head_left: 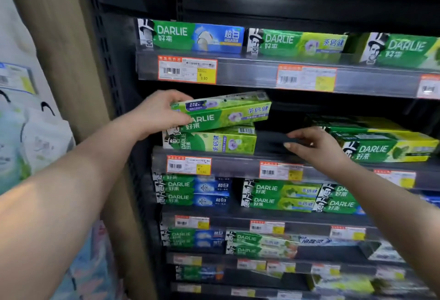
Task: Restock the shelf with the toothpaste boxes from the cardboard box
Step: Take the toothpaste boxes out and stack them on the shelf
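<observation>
My left hand (160, 112) grips the left end of a green Darlie toothpaste box (228, 113), held tilted just above another green box (212, 142) lying on the second shelf (238, 165). My right hand (314, 145) reaches over the bare dark gap in the middle of that shelf, fingers apart and holding nothing. A stack of green and yellow toothpaste boxes (381, 142) lies just right of that hand. The cardboard box is out of view.
Darlie boxes line the top shelf (262, 73) and several lower shelves (238, 214), each with orange price tags on the front rail. A wooden post (59, 49) stands at the left, with white packaged goods (35, 142) hanging beyond it.
</observation>
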### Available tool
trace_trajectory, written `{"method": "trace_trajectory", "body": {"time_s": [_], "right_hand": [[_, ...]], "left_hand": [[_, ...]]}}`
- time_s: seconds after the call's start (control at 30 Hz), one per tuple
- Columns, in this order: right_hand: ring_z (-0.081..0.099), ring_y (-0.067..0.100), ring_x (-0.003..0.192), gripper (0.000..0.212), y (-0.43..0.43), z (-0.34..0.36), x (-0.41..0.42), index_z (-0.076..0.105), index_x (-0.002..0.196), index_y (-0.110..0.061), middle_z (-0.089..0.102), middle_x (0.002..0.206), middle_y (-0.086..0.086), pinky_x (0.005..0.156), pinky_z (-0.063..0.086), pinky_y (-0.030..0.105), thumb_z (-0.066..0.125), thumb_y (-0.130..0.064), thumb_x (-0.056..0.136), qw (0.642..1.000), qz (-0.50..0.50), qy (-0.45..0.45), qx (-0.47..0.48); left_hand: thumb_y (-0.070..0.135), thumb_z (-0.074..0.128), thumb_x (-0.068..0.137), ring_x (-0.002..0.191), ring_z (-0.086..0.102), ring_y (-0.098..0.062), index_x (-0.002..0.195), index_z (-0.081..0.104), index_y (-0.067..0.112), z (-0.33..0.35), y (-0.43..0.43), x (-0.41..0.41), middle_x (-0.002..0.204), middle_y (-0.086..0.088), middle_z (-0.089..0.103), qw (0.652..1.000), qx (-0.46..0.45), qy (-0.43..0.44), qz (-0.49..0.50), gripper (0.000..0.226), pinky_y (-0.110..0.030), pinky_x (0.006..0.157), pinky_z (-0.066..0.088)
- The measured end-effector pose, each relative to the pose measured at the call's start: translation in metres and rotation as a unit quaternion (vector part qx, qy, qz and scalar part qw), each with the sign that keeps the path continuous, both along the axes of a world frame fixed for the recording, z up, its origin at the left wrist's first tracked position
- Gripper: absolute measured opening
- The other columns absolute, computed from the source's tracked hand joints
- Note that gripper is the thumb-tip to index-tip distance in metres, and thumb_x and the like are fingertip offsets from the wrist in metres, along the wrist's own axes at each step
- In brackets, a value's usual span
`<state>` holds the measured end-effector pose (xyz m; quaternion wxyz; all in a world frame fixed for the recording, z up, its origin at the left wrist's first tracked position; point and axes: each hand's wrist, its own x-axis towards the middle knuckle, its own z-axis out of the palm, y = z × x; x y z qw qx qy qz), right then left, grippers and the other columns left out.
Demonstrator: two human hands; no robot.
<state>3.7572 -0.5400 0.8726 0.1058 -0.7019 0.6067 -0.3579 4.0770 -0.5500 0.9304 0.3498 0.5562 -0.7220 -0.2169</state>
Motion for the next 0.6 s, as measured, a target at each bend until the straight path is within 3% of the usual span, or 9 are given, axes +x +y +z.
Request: {"method": "trace_trajectory", "body": {"time_s": [0.17,0.3,0.43,0.53,0.6], "right_hand": [[0.050,0.013,0.090,0.023,0.004,-0.008,-0.004,0.069,0.100,-0.012,0.053,0.098,0.003,0.070,0.030,0.008,0.070,-0.020,0.078,1.000,0.014,0.010,-0.024],[0.048,0.008,0.083,0.020,0.003,-0.010,-0.004,0.069,0.097,-0.012,0.054,0.094,0.002,0.069,0.034,-0.001,0.069,-0.019,0.079,0.999,0.025,-0.001,-0.043],[0.051,0.012,0.089,0.014,-0.001,-0.013,-0.006,0.069,0.092,-0.016,0.055,0.091,-0.003,0.076,0.035,0.014,0.069,-0.018,0.078,0.997,0.028,-0.024,-0.064],[0.052,0.005,0.081,0.012,-0.007,-0.015,-0.010,0.068,0.090,-0.016,0.053,0.086,-0.011,0.072,0.034,-0.002,0.069,-0.016,0.079,0.996,0.026,-0.020,-0.084],[0.051,0.000,0.080,0.011,-0.011,-0.015,-0.011,0.069,0.090,-0.015,0.054,0.085,-0.010,0.070,0.033,-0.005,0.069,-0.015,0.079,0.995,0.023,-0.018,-0.092]], "left_hand": [[0.018,0.059,0.049,0.079,0.060,-0.018,0.102,0.064,0.019,0.004,-0.021,-0.005,0.083,0.001,0.065,0.997,0.052,0.049,0.024,0.053,-0.028,0.077,0.048],[0.013,0.066,0.058,0.072,0.056,-0.017,0.087,0.063,0.028,0.003,-0.032,-0.004,0.081,-0.003,0.062,0.996,0.082,0.030,0.019,0.033,-0.028,0.070,0.045],[0.006,0.068,0.077,0.076,0.059,-0.013,0.114,0.060,0.026,-0.005,-0.043,0.001,0.089,0.000,0.065,0.994,0.094,0.049,0.015,0.043,-0.021,0.066,0.045],[0.006,0.070,0.076,0.092,0.059,-0.018,0.118,0.058,0.020,-0.014,-0.043,0.002,0.111,-0.004,0.060,0.993,0.049,0.103,0.036,0.047,-0.022,0.072,0.048],[0.003,0.069,0.076,0.082,0.059,-0.018,0.112,0.058,0.016,-0.024,-0.043,0.002,0.104,-0.007,0.062,0.989,0.008,0.136,0.063,0.040,-0.023,0.064,0.051]]}}
